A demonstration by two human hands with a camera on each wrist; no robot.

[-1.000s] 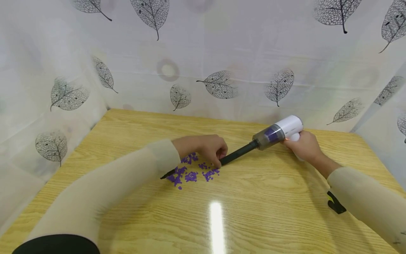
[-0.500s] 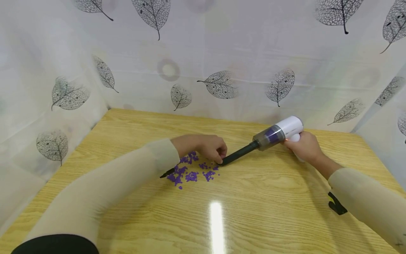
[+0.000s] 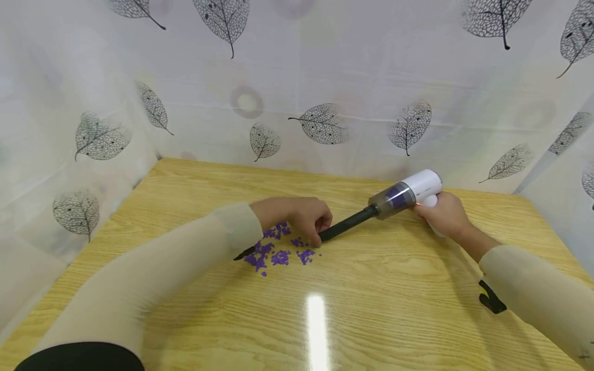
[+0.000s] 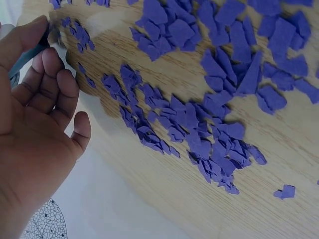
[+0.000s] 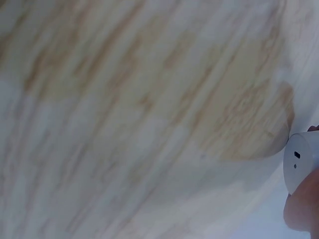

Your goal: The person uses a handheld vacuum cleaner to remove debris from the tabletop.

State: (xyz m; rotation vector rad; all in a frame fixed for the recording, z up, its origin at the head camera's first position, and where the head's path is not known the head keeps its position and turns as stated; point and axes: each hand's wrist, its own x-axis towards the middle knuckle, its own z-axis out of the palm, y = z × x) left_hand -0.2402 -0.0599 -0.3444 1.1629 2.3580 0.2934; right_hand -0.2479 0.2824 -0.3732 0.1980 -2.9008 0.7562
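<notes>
My right hand (image 3: pixel 445 214) grips the handle of a white handheld vacuum cleaner (image 3: pixel 423 185), whose clear dust cup holds something purple. Its long black nozzle (image 3: pixel 348 224) slopes down and left toward the table. At the nozzle's tip is my left hand (image 3: pixel 312 219), thumb and fingers pinching its end. In the left wrist view the left hand (image 4: pixel 40 94) has thumb and forefinger about the dark tip, the other fingers loosely curled. Torn purple paper scraps (image 3: pixel 280 257) lie beside and below this hand, some hidden behind the arm. The right wrist view shows the vacuum's white end (image 5: pixel 299 162).
The wooden table (image 3: pixel 394 288) reaches back to a leaf-printed curtain (image 3: pixel 297 67). A black strap end (image 3: pixel 244 253) hangs at the left wrist, and a black and yellow piece (image 3: pixel 492 298) shows by the right sleeve.
The left hand lifted slightly off the nozzle tip half a second ago and is now down over it again. A few scraps near the tip are no longer visible. The vacuum cleaner barely shifts.
</notes>
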